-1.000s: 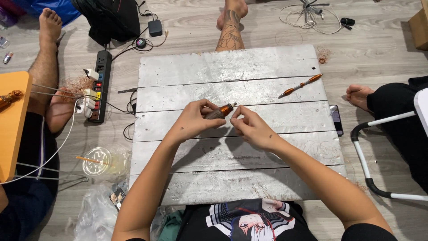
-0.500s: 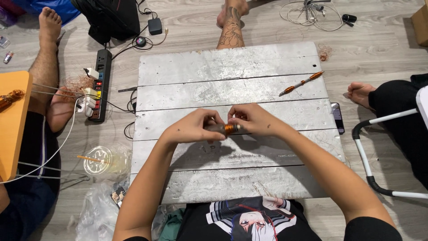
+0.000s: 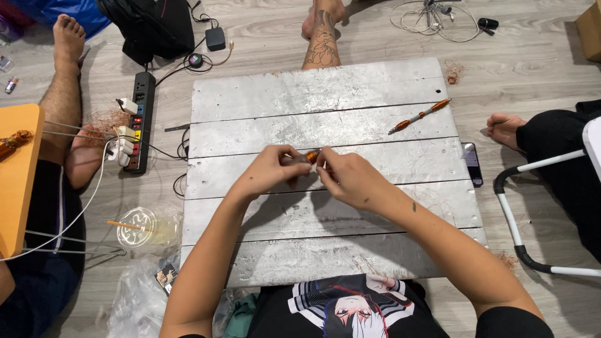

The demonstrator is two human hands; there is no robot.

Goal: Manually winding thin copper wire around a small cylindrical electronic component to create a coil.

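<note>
From the head camera, the left hand (image 3: 272, 169) and right hand (image 3: 347, 178) meet over the middle of the grey plank bench (image 3: 325, 94), both pinching a small orange piece (image 3: 311, 156). An orange screwdriver (image 3: 418, 116) lies far right; a cardboard box (image 3: 589, 28) sits in the top-right corner.

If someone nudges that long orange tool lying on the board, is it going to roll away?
Probably a little. The orange tool looks slim and round-bodied, so it may roll. It lies slanted on the plank board, whose grooves might catch it. It looks stiff and light, likely easy to lift with the fingers.
</note>
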